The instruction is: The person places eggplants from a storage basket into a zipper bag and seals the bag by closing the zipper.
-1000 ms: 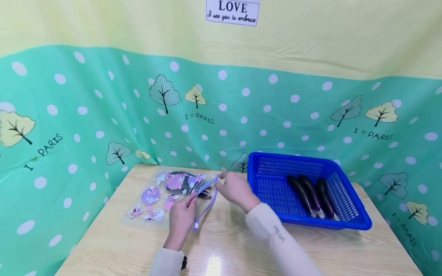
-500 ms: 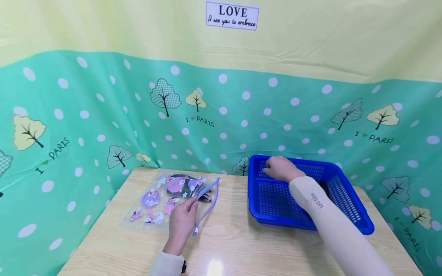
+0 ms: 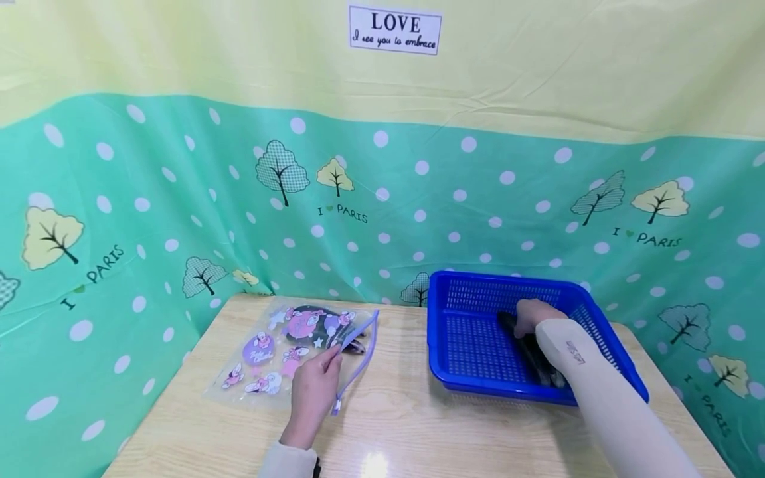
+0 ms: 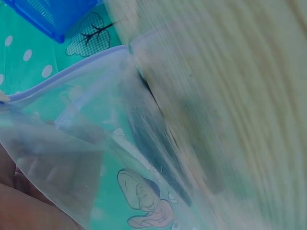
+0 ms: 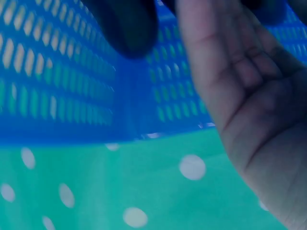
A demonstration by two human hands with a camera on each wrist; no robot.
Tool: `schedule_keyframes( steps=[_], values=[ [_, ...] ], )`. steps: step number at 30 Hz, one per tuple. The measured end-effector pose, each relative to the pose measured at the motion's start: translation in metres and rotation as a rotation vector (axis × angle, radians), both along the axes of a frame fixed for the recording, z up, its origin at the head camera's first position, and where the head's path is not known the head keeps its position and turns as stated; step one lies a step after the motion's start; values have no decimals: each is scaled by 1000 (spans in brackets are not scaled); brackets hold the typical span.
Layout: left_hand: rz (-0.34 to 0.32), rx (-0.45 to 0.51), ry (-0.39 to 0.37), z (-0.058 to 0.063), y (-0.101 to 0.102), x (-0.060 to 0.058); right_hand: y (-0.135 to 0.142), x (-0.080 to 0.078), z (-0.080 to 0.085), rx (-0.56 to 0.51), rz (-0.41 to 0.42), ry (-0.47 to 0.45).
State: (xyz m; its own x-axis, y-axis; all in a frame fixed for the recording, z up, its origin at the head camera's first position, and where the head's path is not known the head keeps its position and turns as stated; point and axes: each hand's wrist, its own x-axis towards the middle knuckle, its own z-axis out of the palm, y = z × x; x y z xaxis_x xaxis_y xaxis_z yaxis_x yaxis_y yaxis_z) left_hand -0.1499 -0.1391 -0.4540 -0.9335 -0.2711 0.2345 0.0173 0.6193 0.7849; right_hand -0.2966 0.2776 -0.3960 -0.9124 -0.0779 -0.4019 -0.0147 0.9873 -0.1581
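Observation:
My left hand (image 3: 315,392) pinches the opening edge of a clear zipper bag (image 3: 248,388) printed with pink and purple cartoon figures. Inside the bag lie dark eggplants (image 3: 312,318), their stem ends near the mouth. In the left wrist view the clear bag (image 4: 72,143) hangs with its purple zip edge spread. My right hand (image 3: 533,317) reaches down into the blue basket (image 3: 439,332), over the eggplants (image 3: 528,352) there. The right wrist view shows the palm (image 5: 259,110) with fingers stretched past the top of the frame, beside a dark eggplant (image 5: 129,28).
The basket stands on the right of a light wooden table (image 3: 394,431), against a green dotted cloth (image 3: 370,265) that hangs behind and at the sides. A small zip slider (image 3: 337,405) sits at the near end of the bag's mouth.
My right hand has let go of the bag's edge, swung right over the basket and come down onto the eggplants. The left hand has stayed on the bag.

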Motion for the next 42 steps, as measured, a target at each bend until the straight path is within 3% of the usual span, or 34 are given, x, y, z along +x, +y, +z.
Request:
schedule_keyframes(
  steps=[9, 23, 30, 35, 42],
  values=[
    [-15, 22, -20, -1, -2, -1, -14, 7, -10, 44, -10, -109],
    [-29, -15, 3, -5, -2, -2, -40, 6, -25, -20, 59, -104],
    [-31, 8, -21, -3, -2, -1, -48, 1, -23, -146, 97, -12],
    [-29, 14, -26, -3, -3, -1, -52, -3, -11, -268, 80, -9],
    [-26, 9, -21, -3, -3, -1, -58, 0, 12, -334, 156, 228]
  ],
)
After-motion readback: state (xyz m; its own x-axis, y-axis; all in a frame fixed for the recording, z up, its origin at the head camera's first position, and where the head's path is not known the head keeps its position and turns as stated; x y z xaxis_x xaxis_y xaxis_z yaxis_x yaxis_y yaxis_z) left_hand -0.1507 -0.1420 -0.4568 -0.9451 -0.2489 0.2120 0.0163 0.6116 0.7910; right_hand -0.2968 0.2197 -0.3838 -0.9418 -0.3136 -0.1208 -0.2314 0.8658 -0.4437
